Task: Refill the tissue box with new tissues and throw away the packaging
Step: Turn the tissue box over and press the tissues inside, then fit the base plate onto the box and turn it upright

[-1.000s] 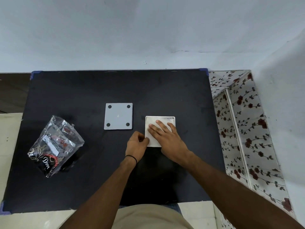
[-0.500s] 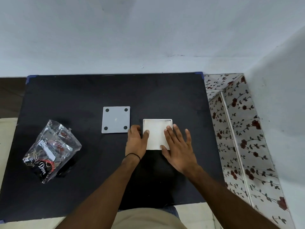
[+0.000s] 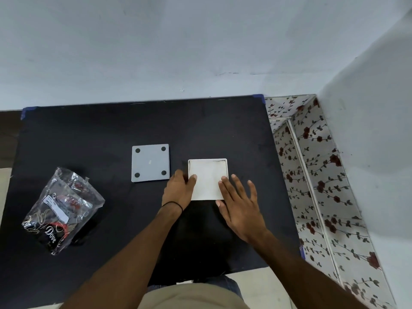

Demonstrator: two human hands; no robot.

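A white square tissue box (image 3: 207, 175) sits open on the black table (image 3: 107, 130), filled with white tissues level with its rim. My left hand (image 3: 178, 192) grips the box's left side, its thumb hooked over the rim. Flat, with fingers spread, my right hand (image 3: 240, 206) lies against the box's near right corner and holds nothing. The grey square lid (image 3: 150, 162), with four black round feet facing up, lies just left of the box. Crumpled clear plastic packaging (image 3: 60, 210) with black print lies at the table's left.
A floral-patterned white shelf or box (image 3: 312, 175) stands against the table's right edge. Pale walls (image 3: 200, 41) rise behind the table and at the right. The floor shows at the left and below the near table edge.
My right hand has slid off the top of the tissues to the box's right side. My left hand has uncurled from a fist and moved up along the box's left side.
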